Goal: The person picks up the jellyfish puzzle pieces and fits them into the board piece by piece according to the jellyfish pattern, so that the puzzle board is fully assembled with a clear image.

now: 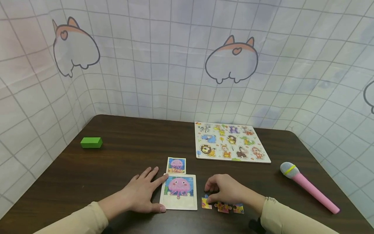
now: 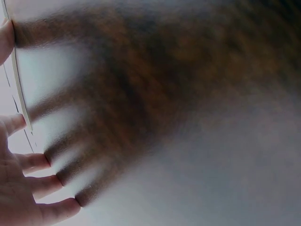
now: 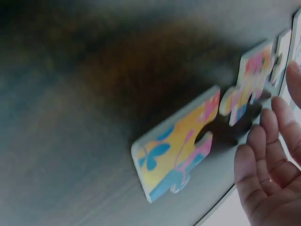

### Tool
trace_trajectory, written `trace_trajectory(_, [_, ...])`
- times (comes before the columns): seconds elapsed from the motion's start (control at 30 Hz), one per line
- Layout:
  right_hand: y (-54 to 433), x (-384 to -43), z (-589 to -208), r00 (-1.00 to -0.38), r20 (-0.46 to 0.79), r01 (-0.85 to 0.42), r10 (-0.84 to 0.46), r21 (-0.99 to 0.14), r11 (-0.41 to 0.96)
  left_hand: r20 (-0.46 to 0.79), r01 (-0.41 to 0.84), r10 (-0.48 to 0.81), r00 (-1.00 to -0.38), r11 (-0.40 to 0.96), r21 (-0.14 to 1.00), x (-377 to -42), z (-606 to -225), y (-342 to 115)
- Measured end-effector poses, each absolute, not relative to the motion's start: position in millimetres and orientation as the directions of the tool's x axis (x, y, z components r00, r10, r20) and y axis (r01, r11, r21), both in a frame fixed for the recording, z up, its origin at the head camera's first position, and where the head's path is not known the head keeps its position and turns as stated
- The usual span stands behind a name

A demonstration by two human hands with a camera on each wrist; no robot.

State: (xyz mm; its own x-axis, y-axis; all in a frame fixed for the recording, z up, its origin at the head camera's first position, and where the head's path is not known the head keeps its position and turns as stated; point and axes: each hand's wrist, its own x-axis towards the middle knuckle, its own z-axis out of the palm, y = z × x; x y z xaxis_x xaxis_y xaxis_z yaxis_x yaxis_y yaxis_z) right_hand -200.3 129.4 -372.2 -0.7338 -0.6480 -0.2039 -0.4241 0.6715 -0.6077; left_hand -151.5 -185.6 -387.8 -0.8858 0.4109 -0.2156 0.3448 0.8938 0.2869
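A square white puzzle board (image 1: 179,204) lies in front of me, its upper half filled with a pink jellyfish picture (image 1: 179,186). A small jellyfish card (image 1: 176,165) lies against its top edge. My left hand (image 1: 141,191) rests spread on the table, index finger and thumb at the board's left edge. My right hand (image 1: 226,189) hovers low over a yellow jigsaw piece (image 1: 206,205), thumb at its edge, other fingers loosely curled and apart from the thumb. Beside it lie a pink-and-yellow piece (image 1: 223,208) and a corner piece (image 3: 176,146).
A white animal puzzle board (image 1: 232,143) lies at the back right. A pink toy microphone (image 1: 314,191) lies on the right side of the dark table (image 1: 131,139). At the far left stands a green block (image 1: 91,142). A gridded curtain (image 1: 169,65) borders the table behind.
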Motion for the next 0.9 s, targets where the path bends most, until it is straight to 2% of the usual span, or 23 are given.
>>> trace_trajectory(0.2, [129.3,-192.7,-373.3,-0.731,-0.186,-0.449,-0.657,-0.593,0.668,-0.217,0.346,0.412,-0.885,0.894,0.285,-151.8,-387.9,-186.0])
trace_trajectory(0.5, [123.1,-187.2,-376.4,-0.748,-0.128,-0.513,-0.652,-0.511,0.690,-0.226,0.342,0.410,-0.883,0.894,0.288,-151.9,-387.2,-185.7])
trace_trajectory(0.9, [120.7,-180.3,-378.4,-0.744,-0.114,-0.433,-0.658,-0.667,0.606,-0.230,0.339,0.407,-0.884,0.897,0.284,-151.4,-386.6,-185.5])
